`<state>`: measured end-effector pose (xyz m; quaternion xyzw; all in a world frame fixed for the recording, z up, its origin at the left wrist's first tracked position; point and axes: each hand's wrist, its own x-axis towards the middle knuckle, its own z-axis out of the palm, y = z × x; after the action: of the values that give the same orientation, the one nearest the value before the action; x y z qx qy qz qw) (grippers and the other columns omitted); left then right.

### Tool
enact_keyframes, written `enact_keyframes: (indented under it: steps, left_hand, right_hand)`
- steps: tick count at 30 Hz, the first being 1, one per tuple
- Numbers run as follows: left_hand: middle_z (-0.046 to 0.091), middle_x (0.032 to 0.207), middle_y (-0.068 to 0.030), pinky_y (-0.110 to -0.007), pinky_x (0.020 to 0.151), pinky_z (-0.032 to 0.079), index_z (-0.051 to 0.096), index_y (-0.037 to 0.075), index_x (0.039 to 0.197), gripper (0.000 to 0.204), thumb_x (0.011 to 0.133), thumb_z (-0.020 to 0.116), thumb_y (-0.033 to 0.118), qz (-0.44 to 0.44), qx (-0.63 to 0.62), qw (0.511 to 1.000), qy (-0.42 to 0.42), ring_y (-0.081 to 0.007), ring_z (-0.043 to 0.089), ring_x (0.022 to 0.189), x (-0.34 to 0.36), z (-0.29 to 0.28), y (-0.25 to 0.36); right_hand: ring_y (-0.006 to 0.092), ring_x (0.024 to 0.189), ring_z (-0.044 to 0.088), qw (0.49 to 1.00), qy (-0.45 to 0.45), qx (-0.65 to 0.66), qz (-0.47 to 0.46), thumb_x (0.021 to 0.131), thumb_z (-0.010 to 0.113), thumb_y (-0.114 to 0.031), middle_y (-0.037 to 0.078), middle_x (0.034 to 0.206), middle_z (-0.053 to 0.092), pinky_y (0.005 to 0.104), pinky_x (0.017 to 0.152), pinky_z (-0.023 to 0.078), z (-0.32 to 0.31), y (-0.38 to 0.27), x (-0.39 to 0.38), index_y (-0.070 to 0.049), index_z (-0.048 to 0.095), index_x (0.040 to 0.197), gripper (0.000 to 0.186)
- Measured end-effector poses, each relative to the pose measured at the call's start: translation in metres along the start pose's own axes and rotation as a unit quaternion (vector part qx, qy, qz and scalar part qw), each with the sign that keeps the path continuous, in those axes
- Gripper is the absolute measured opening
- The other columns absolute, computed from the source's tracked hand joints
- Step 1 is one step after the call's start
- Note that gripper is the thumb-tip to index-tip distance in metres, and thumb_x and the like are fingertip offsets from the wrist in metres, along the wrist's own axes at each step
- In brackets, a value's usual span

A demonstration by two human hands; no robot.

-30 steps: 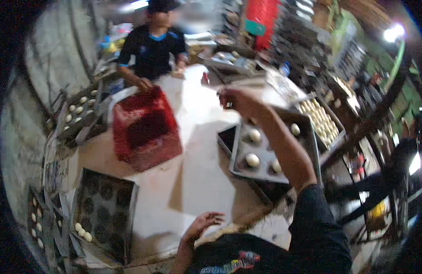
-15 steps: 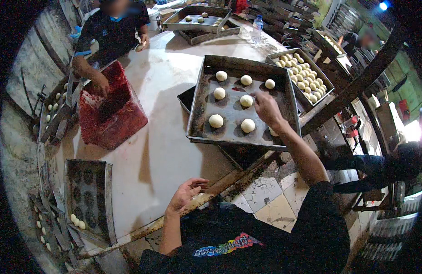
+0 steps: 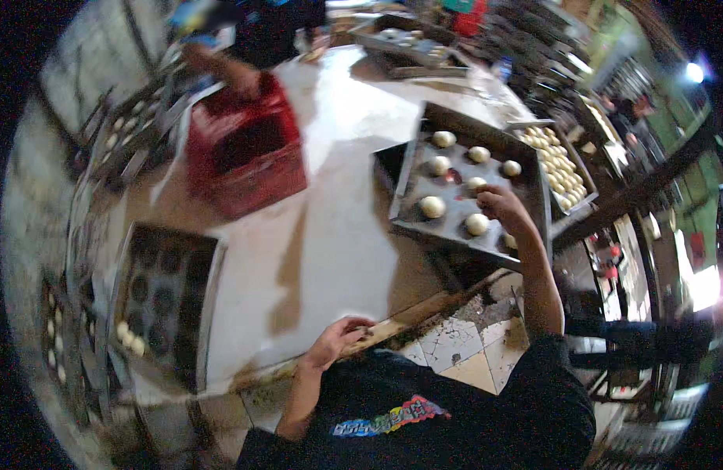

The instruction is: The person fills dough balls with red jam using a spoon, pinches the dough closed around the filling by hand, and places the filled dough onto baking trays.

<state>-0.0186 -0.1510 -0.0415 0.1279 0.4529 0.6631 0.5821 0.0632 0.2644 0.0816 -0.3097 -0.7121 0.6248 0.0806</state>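
Note:
My right hand reaches over a square metal tray with fingers bent closed, beside a pale round dough ball. Whether they touch the ball or pinch something is hidden. Several more dough balls are spaced in rows across the tray. A small red smear marks the tray bottom. My left hand hovers over the near table edge, fingers loosely extended, with nothing in it.
Across the table, another person's arm reaches to a red bin. A darker tray with a few small dough balls lies at left. At right stands a tray packed with dough balls. More trays sit at the back.
The view has swung, shifting the table's contents rightward in the picture. My right hand has moved to the near side of the middle dough ball. The other person leans further over the red bin, which looks turned.

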Motion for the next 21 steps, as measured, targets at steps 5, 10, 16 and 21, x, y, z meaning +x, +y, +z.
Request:
enact_keyframes:
  steps: [5, 10, 16, 21]
  left_hand:
    - [0.052, 0.115, -0.0094, -0.031, 0.094, 0.037, 0.048, 0.0, 0.116, 0.038, 0.084, 0.056, 0.02, 0.034, 0.099, 0.993, -0.06, -0.0172, 0.049, 0.106, -0.037, -0.044, 0.037]
    - [0.054, 0.108, -0.008, -0.028, 0.089, 0.041, 0.049, 0.0, 0.113, 0.033, 0.085, 0.056, 0.015, 0.08, 0.026, 0.995, -0.052, -0.0148, 0.052, 0.1, -0.1, -0.094, 0.048]
    - [0.052, 0.115, -0.0096, -0.029, 0.093, 0.038, 0.044, 0.0, 0.119, 0.047, 0.08, 0.061, 0.021, 0.047, -0.005, 0.998, -0.039, -0.017, 0.05, 0.105, -0.173, -0.151, 0.029]
    - [0.056, 0.081, -0.0057, -0.023, 0.069, 0.042, 0.052, 0.004, 0.103, 0.025, 0.085, 0.057, 0.019, 0.333, -0.175, 0.921, 0.1, -0.0147, 0.053, 0.074, -0.299, -0.218, 0.045]
  right_hand:
    - [0.0088, 0.062, 0.051, 0.991, -0.046, -0.073, -0.106, 0.079, 0.053, -0.011, 0.004, 0.078, 0.06, 0.0217, 0.053, 0.04, 0.149, 0.008, -0.014, -0.002, 0.059, 0.103, 0.026]
    - [0.0224, 0.064, 0.056, 0.938, 0.087, -0.22, -0.253, 0.078, 0.051, -0.006, 0.014, 0.078, 0.061, 0.0364, 0.057, 0.043, 0.327, 0.095, 0.051, -0.001, 0.059, 0.096, 0.02]
    - [0.0309, 0.076, 0.054, 0.93, 0.181, -0.22, -0.232, 0.081, 0.053, -0.015, 0.016, 0.084, 0.058, 0.0354, 0.065, 0.041, 0.399, 0.122, 0.083, -0.002, 0.058, 0.09, 0.017]
    - [0.0292, 0.104, 0.049, 0.95, 0.066, -0.22, -0.213, 0.086, 0.051, -0.022, 0.016, 0.107, 0.056, 0.0366, 0.089, 0.038, 0.494, 0.055, -0.024, 0.001, 0.05, 0.112, 0.035]
